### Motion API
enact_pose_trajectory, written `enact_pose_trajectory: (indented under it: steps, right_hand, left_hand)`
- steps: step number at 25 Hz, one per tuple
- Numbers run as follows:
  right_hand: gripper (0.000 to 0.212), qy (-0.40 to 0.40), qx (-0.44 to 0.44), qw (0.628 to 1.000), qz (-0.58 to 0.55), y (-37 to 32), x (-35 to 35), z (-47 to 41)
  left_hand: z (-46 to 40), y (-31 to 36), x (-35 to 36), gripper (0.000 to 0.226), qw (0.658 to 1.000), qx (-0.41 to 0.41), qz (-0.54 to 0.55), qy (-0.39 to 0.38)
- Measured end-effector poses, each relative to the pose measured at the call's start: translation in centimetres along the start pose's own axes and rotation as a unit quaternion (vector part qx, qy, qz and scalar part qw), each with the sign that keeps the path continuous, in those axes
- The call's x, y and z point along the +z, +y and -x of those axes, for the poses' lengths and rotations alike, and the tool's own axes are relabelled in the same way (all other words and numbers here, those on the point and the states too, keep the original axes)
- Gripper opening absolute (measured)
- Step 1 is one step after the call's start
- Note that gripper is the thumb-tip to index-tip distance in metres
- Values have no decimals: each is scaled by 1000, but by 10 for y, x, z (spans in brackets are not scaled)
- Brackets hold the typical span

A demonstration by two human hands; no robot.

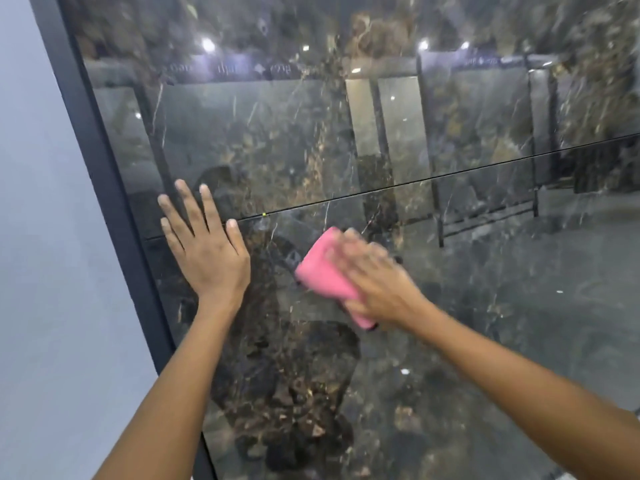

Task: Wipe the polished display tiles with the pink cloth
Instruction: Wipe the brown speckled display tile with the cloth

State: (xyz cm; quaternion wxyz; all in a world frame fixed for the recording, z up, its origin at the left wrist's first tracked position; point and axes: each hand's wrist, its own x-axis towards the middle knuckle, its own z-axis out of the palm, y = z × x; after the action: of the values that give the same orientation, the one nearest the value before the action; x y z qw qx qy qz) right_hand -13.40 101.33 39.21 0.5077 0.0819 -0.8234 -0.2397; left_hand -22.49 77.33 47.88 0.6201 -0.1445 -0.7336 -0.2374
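While left hand point(207, 252) braces, right hand point(375, 285) presses pink cloth point(323, 275) on tile point(485, 323).

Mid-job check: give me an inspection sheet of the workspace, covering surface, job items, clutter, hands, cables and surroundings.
Surface: upright dark marble-look tiles, glossy, reflecting lights and racks; a thin joint runs between the upper and lower tile.
Job's things: pink cloth, folded, against the lower tile just below the joint.
Clutter: nothing seen.
Hands: left hand flat on the tiles across the joint, fingers spread; right hand presses the cloth, blurred.
Cables: nothing seen.
Surroundings: dark frame at the tiles' left edge, pale wall beyond.
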Motion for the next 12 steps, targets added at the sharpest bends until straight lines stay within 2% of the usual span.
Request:
enact_pose_trajectory:
  steps: [1, 2, 3, 4, 5, 6, 7, 8, 9, 10, 11, 12]
  right_hand:
    - [79, 8, 157, 987, -36, 32, -4, -11]
    - [76, 4, 341, 934, -103, 67, -12, -23]
    - [75, 13, 484, 855, -184, 93, -22, -33]
    - [74, 28, 582, 771, -257, 104, -34, -48]
    - [73, 34, 605, 748, -271, 94, -43, -64]
    - [71, 37, 573, 774, -268, 71, -49, -82]
    - [71, 52, 474, 841, -257, 40, -51, -96]
    - [72, 50, 307, 914, -261, 4, -53, -103]
    - [74, 19, 110, 967, -228, -23, -49, -100]
    - [77, 1, -32, 987, -157, -29, -43, -98]
    - [78, 19, -82, 991, -107, -10, -38, -97]
    - [77, 44, -31, 994, -99, 22, -33, -98]
  left_hand:
    - [2, -1, 2, 60, 1000, 4, -9, -9]
    - [3, -1, 3, 60, 1000, 8, -13, -13]
    - [3, -1, 4, 60, 1000, 8, -15, -16]
    - [3, -1, 4, 60, 1000, 6, -14, -18]
    - [1, 0, 2, 60, 1000, 5, -12, -21]
    - [-1, 0, 1, 60, 1000, 6, -5, -23]
    - [-3, -1, 0, 59, 1000, 8, 6, -22]
    - [-6, -2, -1, 58, 1000, 11, 18, -18]
    - [-9, -4, -1, 57, 1000, 15, 23, -15]
    - [-10, -5, -1, 58, 1000, 21, 18, -12]
    - [-11, -6, -1, 59, 999, 29, 7, -11]
    - [-11, -7, 0, 60, 999, 37, -3, -10]
